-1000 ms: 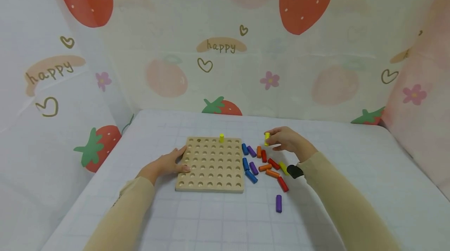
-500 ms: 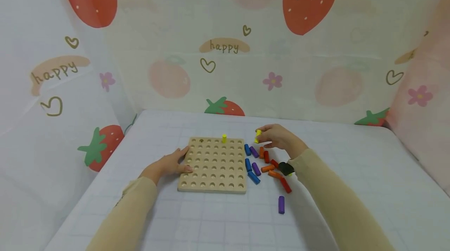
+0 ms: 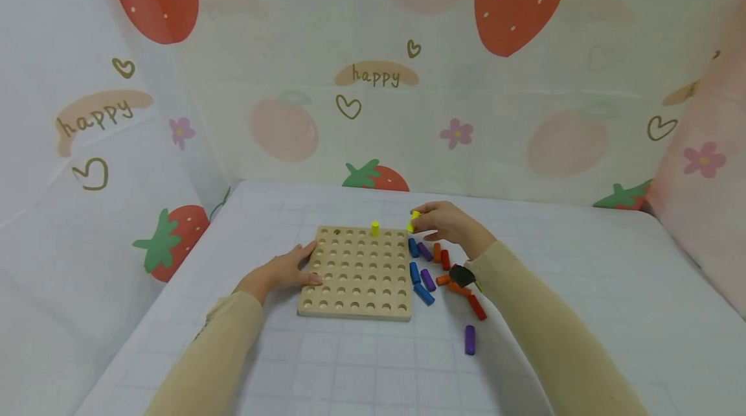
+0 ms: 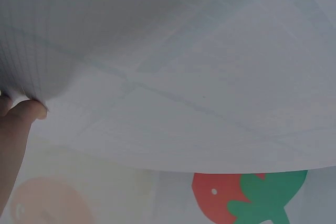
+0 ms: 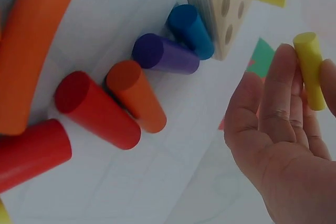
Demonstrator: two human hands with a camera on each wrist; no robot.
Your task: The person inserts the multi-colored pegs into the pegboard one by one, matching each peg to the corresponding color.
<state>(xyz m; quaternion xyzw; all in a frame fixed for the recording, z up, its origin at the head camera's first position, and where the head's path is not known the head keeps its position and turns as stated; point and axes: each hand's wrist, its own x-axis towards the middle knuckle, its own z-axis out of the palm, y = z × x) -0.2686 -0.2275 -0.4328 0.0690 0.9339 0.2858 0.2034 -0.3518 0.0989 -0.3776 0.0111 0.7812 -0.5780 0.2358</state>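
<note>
A square wooden pegboard [image 3: 355, 314] with rows of round holes lies on the table in the head view. My left hand [image 3: 285, 271] rests against its left side, thumb over the edge and fingers spread. A yellow peg [image 3: 375, 229] stands upright in the back row. Just beyond the board's back right corner, my right hand [image 3: 450, 223] pinches another yellow peg [image 5: 311, 72] between thumb and fingertips, slightly tilted above the table. In the left wrist view only fingertips [image 4: 32, 109] show at the left edge; the board is out of sight there.
Loose pegs lie right of the board: blue [image 3: 424, 294], purple [image 3: 428, 280], orange [image 3: 437, 253] and red [image 3: 476, 307]. One purple peg [image 3: 469, 340] lies apart, nearer the front. My right sleeve [image 3: 524, 299] partly covers the pile. A strawberry-patterned cloth [image 3: 280, 34] hangs behind the table.
My right hand has moved left with the yellow peg, from above the loose pegs to the board's back right corner. The left hand stays on the board. The head view has shifted slightly.
</note>
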